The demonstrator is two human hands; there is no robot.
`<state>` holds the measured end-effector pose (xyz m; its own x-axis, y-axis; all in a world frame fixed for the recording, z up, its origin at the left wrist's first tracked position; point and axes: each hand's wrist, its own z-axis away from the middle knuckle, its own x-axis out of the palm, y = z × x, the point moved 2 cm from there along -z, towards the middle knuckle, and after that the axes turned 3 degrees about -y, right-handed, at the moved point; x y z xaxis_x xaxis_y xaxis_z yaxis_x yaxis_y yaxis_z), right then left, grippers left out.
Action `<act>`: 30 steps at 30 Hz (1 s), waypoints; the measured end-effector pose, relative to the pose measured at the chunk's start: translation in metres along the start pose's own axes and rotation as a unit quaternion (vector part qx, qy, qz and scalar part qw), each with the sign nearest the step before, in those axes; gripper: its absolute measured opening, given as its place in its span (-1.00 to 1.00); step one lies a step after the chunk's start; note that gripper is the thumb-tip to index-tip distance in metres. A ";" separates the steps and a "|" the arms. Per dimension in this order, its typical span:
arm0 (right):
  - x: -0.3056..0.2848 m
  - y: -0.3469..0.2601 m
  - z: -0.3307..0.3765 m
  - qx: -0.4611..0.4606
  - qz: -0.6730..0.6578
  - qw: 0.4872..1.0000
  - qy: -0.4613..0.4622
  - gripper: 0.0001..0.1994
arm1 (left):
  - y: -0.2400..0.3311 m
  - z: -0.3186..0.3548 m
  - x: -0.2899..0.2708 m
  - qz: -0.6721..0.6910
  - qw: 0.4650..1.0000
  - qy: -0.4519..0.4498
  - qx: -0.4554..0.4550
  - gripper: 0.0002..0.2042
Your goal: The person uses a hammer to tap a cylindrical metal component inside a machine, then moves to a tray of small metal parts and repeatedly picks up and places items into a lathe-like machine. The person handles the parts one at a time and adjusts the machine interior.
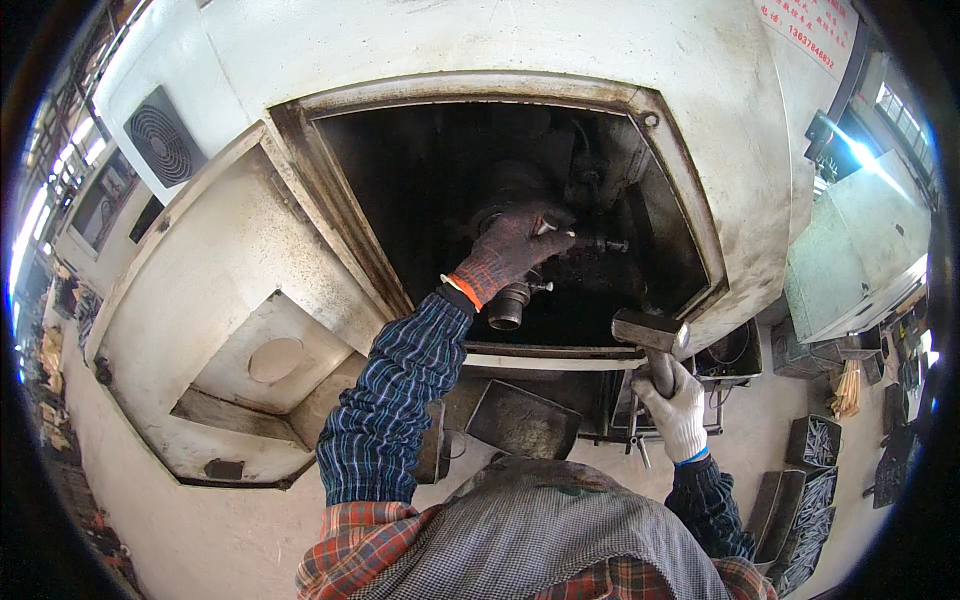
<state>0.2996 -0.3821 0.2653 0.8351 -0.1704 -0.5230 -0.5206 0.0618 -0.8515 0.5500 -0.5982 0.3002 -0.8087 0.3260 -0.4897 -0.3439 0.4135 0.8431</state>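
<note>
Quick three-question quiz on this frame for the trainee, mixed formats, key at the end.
1. What does the right hand hold? (A) a wrench (B) a hammer (C) pliers
2. True or false: the left hand reaches inside the machine.
3. Fill in: the cuff edge of the left glove is ____.

Key: 1. B, gripped by its handle. 2. True. 3. Orange.
</note>
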 end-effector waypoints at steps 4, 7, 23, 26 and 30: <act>-0.005 -0.018 -0.015 -0.007 0.050 0.999 -0.016 -0.52 | -0.005 0.001 -0.008 0.146 0.989 0.005 0.013 -0.74; -0.006 -0.032 -0.023 -0.005 0.025 0.999 -0.021 -0.60 | -0.005 0.001 -0.009 0.193 0.981 -0.013 0.003 -0.72; -0.034 -0.088 -0.041 -0.109 -0.049 0.986 0.120 -0.69 | 0.004 0.019 0.002 0.179 0.976 -0.121 -0.040 -0.76; -0.032 -0.102 -0.052 -0.170 -0.240 0.942 0.163 -0.73 | 0.002 0.020 0.003 0.176 0.975 -0.131 -0.023 -0.79; 0.005 -0.105 -0.077 -0.076 0.139 0.987 0.006 -0.65 | -0.003 0.023 0.001 0.114 0.982 -0.151 -0.024 -0.80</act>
<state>0.3446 -0.4647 0.3548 0.6540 -0.1796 -0.7349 -0.7512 -0.0394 -0.6589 0.5611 -0.5793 0.2919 -0.6907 0.6458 -0.3253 -0.1989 0.2627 0.9441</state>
